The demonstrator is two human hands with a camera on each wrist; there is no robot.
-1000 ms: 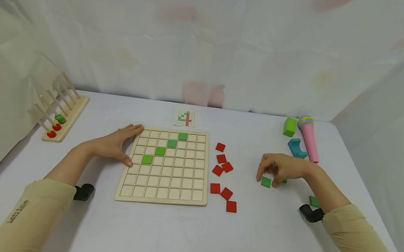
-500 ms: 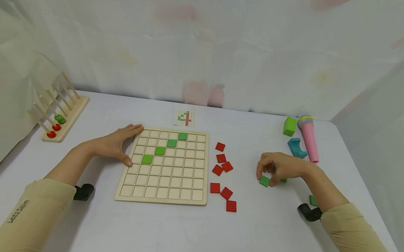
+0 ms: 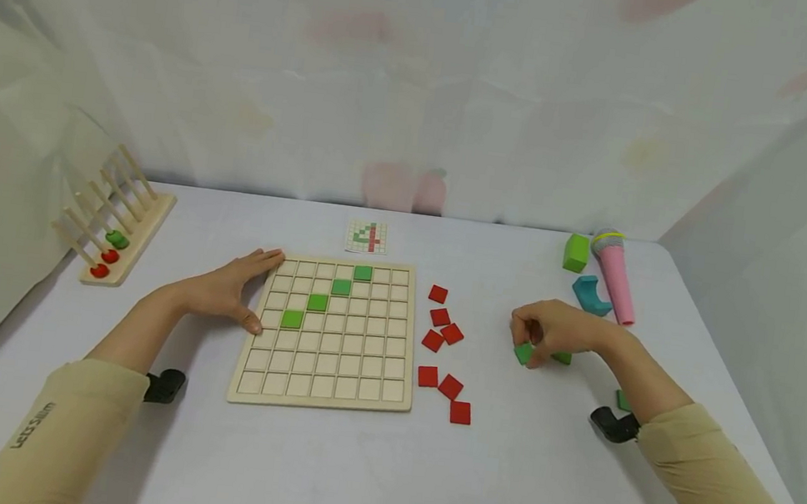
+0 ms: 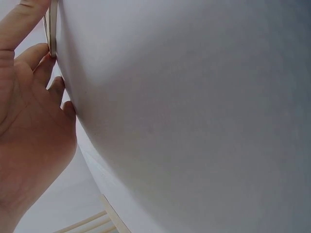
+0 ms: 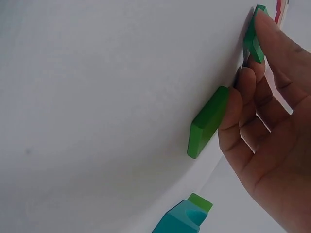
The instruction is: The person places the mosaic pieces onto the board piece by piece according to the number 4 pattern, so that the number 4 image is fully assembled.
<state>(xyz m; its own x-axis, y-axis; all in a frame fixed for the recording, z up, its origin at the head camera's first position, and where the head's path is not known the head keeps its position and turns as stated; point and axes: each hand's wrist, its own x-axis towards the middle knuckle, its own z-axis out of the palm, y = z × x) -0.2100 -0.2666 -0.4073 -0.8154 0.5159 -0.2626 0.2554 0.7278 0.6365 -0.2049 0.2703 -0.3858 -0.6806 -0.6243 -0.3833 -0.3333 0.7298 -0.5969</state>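
My left hand rests against the left edge of a wooden grid board. Its thumb touches that edge lower down, and the fingertips reach the far left corner. Several green tiles lie in the board's squares in a diagonal line. To the right of the board, my right hand pinches a green square tile between thumb and fingers, the tile tilted. Another green tile lies beside the curled fingers, partly hidden by the hand in the head view.
Several red tiles lie right of the board. Behind it is a small pattern card. A green block, teal arch and pink toy microphone lie back right. A peg rack stands at left.
My right hand has shifted slightly left and away from me, drawing the green tile along and tilting it in its pinch. The left hand keeps its place on the board.
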